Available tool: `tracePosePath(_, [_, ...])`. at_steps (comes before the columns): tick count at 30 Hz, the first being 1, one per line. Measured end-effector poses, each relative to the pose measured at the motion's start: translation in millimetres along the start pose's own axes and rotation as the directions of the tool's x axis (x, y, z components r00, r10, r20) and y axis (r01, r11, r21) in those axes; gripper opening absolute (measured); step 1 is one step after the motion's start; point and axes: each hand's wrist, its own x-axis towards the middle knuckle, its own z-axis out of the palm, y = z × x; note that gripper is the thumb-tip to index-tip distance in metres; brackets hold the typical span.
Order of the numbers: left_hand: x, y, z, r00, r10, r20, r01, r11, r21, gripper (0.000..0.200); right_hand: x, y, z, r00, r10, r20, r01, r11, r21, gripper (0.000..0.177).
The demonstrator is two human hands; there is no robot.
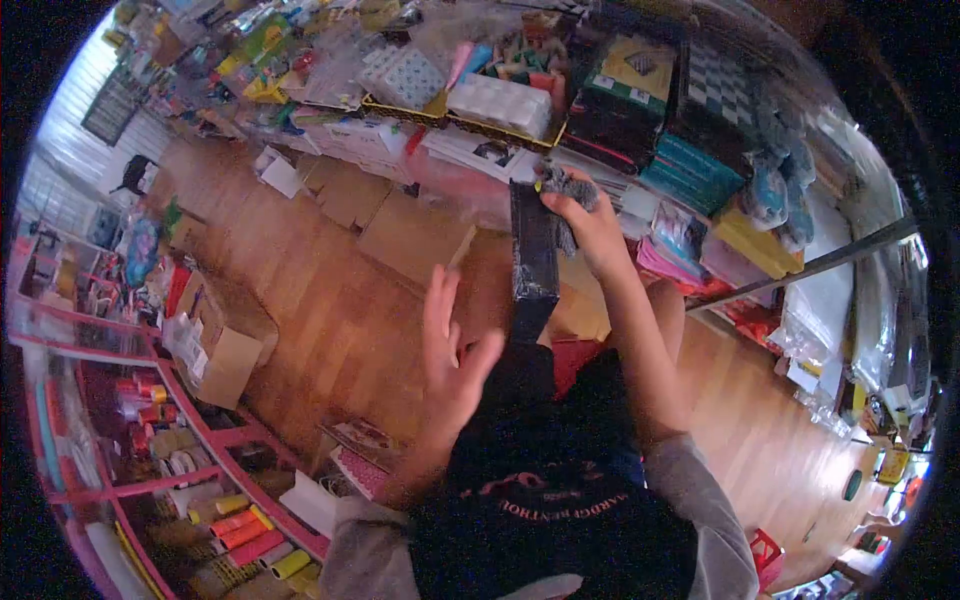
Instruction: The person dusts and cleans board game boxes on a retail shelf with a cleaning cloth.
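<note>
A black box [535, 255] with a shiny surface stands on end in front of my body, its long side toward me. At its upper end my right hand [592, 222] grips a crumpled grey cloth [574, 188], which lies against the box's edge. My left hand [455, 355] is raised to the left of the box, fingers apart and holding nothing. It is slightly smeared by motion and does not touch the box.
Shelves ahead carry stacked goods, among them a dark boxed set [625, 95] and a white pack [500, 103]. An open cardboard box [228, 345] sits on the wooden floor [330, 310] to the left. A pink shelf rack [235, 437] holds several coloured rolls.
</note>
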Motion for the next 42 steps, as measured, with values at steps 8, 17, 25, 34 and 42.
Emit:
tracePosePath(8, [47, 19, 37, 0.884, 0.371, 0.283, -0.466, 0.676, 0.571, 0.054, -10, -6, 20, 1.0, -0.005, 0.01, 0.005, 1.0, 0.02, 0.03])
tracePosePath(17, [73, -3, 39, 0.857, 0.453, 0.246, -0.506, 0.649, 0.569, 0.043, -26, 14, 23, 0.987, -0.142, -0.07, 0.138, 0.989, -0.061, 0.04])
tracePosePath(25, [89, -18, 13, 0.87, 0.485, 0.083, -0.46, 0.742, 0.488, 0.034, -95, 93, 18, 0.996, 0.085, 0.038, -0.075, 0.972, -0.223, 0.035])
tracePosePath(34, [84, -21, 11, 0.771, 0.606, 0.195, -0.606, 0.604, 0.519, 0.037, -51, 39, 46, 0.992, -0.017, -0.126, 0.022, 0.999, 0.039, 0.032])
tracePosePath(42, [86, -26, -2, 0.814, 0.578, 0.057, -0.505, 0.655, 0.563, 0.034, -57, 103, 35, 0.986, 0.139, -0.094, -0.153, 0.973, -0.172, 0.033])
